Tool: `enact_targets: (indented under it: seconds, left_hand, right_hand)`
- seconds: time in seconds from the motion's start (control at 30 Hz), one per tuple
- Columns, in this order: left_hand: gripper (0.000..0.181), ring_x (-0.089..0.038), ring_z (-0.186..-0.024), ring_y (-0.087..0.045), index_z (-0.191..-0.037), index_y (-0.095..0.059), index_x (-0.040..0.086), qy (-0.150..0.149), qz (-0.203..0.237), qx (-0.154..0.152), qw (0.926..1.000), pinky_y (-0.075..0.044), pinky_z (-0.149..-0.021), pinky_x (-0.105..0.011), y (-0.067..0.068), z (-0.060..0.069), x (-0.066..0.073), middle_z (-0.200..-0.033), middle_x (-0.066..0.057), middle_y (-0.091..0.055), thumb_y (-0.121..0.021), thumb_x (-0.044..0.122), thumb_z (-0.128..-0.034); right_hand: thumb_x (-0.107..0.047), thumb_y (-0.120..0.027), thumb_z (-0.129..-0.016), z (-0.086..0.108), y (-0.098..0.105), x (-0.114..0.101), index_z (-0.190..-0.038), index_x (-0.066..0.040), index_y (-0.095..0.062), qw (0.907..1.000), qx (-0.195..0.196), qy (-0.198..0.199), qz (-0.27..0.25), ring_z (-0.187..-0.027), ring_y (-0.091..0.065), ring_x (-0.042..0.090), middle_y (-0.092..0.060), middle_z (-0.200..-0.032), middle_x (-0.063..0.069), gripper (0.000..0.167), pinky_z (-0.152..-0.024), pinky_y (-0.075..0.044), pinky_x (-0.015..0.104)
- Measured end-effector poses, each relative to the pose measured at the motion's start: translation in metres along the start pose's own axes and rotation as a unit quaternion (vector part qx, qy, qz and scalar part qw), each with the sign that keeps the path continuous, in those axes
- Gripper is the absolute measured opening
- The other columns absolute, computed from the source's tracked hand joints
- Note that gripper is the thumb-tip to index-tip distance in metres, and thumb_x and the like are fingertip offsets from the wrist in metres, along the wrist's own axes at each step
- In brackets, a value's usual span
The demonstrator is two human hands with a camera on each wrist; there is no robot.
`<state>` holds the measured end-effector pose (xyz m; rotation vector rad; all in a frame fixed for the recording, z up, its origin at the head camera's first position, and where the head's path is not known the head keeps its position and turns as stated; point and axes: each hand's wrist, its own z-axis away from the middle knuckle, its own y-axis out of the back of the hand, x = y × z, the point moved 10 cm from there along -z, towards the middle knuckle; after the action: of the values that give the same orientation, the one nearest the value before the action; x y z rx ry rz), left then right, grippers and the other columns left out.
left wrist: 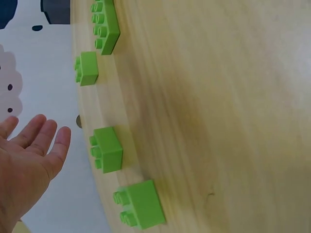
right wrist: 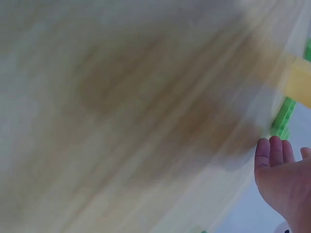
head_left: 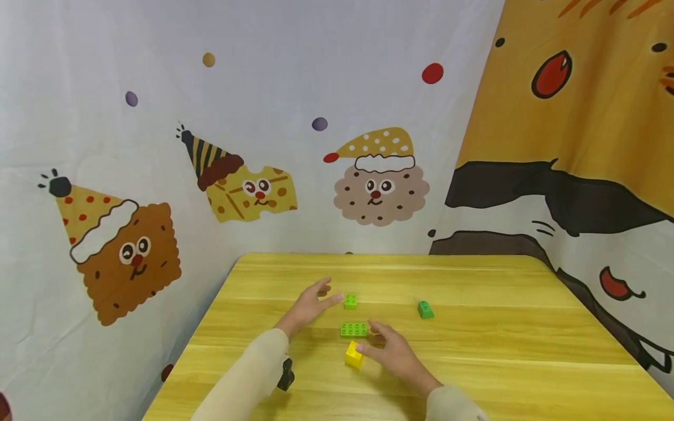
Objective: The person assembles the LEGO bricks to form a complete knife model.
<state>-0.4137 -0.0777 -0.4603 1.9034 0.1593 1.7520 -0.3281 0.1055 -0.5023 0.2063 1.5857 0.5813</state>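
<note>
In the head view my left hand (head_left: pixel 312 303) is held over the table with its fingers apart, the thumb tip beside a small light green block (head_left: pixel 350 302). My right hand (head_left: pixel 396 352) is loosely spread, its thumb overlapping the edge of a yellow block (head_left: pixel 353 355); whether they touch, I cannot tell. Between the hands lies a longer light green studded block (head_left: pixel 354 330). The left wrist view has the left hand (left wrist: pixel 26 170) with nothing in its fingers, near several green blocks (left wrist: pixel 108 149). Empty fingers also show on the right hand (right wrist: pixel 284 182) in the right wrist view.
A darker green sloped block (head_left: pixel 425 310) sits on the wooden table (head_left: pixel 489 351) to the right. Behind the table's far edge hangs a white cloth (head_left: pixel 263 88) with cartoon figures. A dark object (head_left: pixel 286 375) is at the left wrist.
</note>
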Motion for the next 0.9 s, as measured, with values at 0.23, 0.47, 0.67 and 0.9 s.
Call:
enact_targets:
  seconds: [0.23,0.47,0.67,0.9]
  left_hand:
    - [0.085,-0.037,-0.137,-0.039,-0.155,-0.033,0.011,0.003,0.019,-0.006,0.9998,-0.034,-0.106,-0.059,-0.007,0.005,-0.004,-0.149,-0.017,-0.043,-0.063,0.058,-0.0914]
    - [0.086,-0.035,-0.136,-0.040,-0.155,-0.034,0.013,0.005,0.018,-0.010,0.9998,-0.034,-0.106,-0.059,-0.012,0.009,-0.011,-0.148,-0.015,-0.045,-0.062,0.062,-0.0899]
    - [0.089,-0.036,-0.135,-0.042,-0.154,-0.035,0.012,0.004,0.023,-0.023,0.9995,-0.035,-0.105,-0.059,-0.019,0.012,-0.015,-0.147,-0.016,-0.046,-0.063,0.064,-0.0878]
    - [0.086,-0.037,-0.134,-0.042,-0.153,-0.036,0.011,0.003,0.033,-0.034,0.9989,-0.038,-0.103,-0.060,-0.025,0.017,-0.018,-0.146,-0.015,-0.047,-0.067,0.058,-0.0885]
  right_hand:
    - [-0.045,-0.077,-0.085,0.004,-0.009,0.002,-0.148,0.001,-0.041,1.0000,-0.007,0.005,-0.002,-0.122,-0.051,0.044,-0.050,-0.138,0.025,0.086,-0.095,-0.046,0.058]
    - [-0.042,-0.078,-0.084,0.007,-0.015,0.001,-0.145,0.003,-0.044,0.9999,-0.014,0.007,-0.006,-0.119,-0.053,0.043,-0.053,-0.134,0.024,0.083,-0.093,-0.047,0.058]
    - [-0.039,-0.082,-0.081,0.006,-0.016,0.002,-0.138,0.002,-0.052,0.9999,0.000,0.015,0.007,-0.116,-0.055,0.040,-0.057,-0.128,0.021,0.077,-0.094,-0.046,0.057]
    - [-0.035,-0.085,-0.078,0.006,-0.019,0.003,-0.133,0.003,-0.054,0.9995,0.010,0.027,0.016,-0.115,-0.055,0.039,-0.057,-0.127,0.020,0.074,-0.096,-0.045,0.058]
